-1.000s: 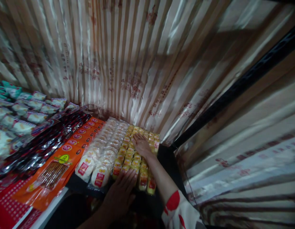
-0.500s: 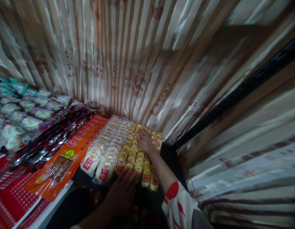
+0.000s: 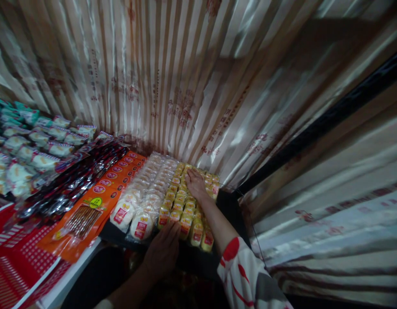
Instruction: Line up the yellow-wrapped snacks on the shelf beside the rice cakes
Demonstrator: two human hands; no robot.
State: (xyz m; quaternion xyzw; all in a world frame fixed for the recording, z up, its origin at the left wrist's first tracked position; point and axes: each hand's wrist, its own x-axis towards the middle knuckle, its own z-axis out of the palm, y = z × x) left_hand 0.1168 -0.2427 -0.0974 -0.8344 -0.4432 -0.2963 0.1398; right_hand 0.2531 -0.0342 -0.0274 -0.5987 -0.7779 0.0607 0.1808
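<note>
Rows of small yellow wrapped cakes (image 3: pixel 187 209) with red labels lie on a black board (image 3: pixel 229 214). My right hand (image 3: pixel 196 182) rests on the far part of these rows, its fingers stretched out and lying flat. At the near end, my left hand (image 3: pixel 163 246) touches the front packs with its fingers extended. Neither hand is closed round a pack. Beside the yellow rows, on the left, are clear-wrapped round white cakes (image 3: pixel 142 226) with red labels.
Orange snack packets (image 3: pixel 85 214) overlap left of the white cakes, followed by dark shiny packets (image 3: pixel 79 178). White and green bags (image 3: pixel 40 141) fill the far left. A red plastic basket (image 3: pixel 15 257) stands at front left. Behind hangs a pleated curtain (image 3: pixel 172 77), with a black pole (image 3: pixel 314 133) at right.
The view has shifted slightly. Both hands stay on the yellow packs in nearly the same places, the left at the front and the right near the back.
</note>
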